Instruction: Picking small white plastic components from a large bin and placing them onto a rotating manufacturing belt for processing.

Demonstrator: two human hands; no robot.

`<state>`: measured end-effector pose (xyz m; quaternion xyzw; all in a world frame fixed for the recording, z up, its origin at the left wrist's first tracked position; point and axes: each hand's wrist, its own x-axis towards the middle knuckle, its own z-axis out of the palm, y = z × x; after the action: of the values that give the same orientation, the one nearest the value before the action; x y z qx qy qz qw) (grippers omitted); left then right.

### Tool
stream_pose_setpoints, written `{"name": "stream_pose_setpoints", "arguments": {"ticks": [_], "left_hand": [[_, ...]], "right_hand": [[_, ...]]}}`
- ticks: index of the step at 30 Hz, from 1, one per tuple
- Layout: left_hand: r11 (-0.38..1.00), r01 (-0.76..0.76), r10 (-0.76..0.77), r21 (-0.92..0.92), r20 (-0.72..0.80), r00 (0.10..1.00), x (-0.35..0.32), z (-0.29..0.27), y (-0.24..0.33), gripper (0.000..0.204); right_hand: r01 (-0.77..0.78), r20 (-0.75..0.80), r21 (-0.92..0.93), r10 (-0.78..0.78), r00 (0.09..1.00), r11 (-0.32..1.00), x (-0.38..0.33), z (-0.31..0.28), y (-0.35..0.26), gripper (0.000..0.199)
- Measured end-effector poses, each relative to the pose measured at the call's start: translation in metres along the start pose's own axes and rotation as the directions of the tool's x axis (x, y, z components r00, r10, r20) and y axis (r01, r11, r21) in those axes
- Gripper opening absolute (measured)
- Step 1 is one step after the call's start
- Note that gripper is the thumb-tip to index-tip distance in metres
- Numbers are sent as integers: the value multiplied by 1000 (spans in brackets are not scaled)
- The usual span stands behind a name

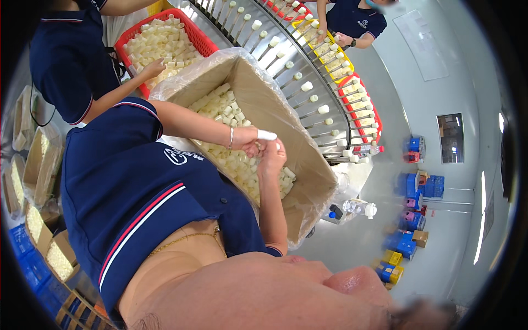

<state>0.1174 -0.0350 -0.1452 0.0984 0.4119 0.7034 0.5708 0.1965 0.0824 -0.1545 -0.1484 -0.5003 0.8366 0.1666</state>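
Above a large carton [311,165] lined with clear plastic, my two hands meet with fingers closed. My left hand [248,144], on the arm with a bracelet [231,136], has a white finger cover [267,135], or something like one, along one finger. My right hand [273,158] touches it, fingers bent and pinched. A bit of white shows at its fingertips, but I cannot make out what the hands hold. Below them, many short off-white cylindrical pieces [236,168] fill the carton's bottom.
Beyond the carton curves a metal machine with rods [297,104] topped by white pieces. Red [206,41] and yellow [341,71] baskets hold more pieces. One co-worker [71,60] stands at left, another [357,22] at the far side. Bottles [360,208] stand right; blue crates [410,187] beyond.
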Motion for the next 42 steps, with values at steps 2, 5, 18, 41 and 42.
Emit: {"name": "stream_pose_setpoints", "arguments": {"ticks": [2, 5, 18, 41, 42], "left_hand": [[982, 48, -60, 184, 60, 996, -2, -2, 1, 49], [987, 41, -79, 153, 253, 964, -4, -7, 7, 57], [990, 31, -97, 141, 496, 863, -5, -2, 0, 51], [602, -363, 558, 711, -50, 828, 15, -24, 27, 18], [357, -444, 692, 822, 86, 717, 14, -24, 25, 18]], "right_hand": [[-87, -19, -23, 87, 996, 996, -5, 3, 5, 22], [-87, -31, -161, 83, 996, 983, -8, 4, 3, 23], [-163, 46, 33, 162, 986, 986, -7, -7, 17, 12], [-368, 198, 525, 310, 930, 768, 18, -15, -23, 92], [-374, 215, 522, 306, 927, 766, 17, -13, -23, 94]]}}
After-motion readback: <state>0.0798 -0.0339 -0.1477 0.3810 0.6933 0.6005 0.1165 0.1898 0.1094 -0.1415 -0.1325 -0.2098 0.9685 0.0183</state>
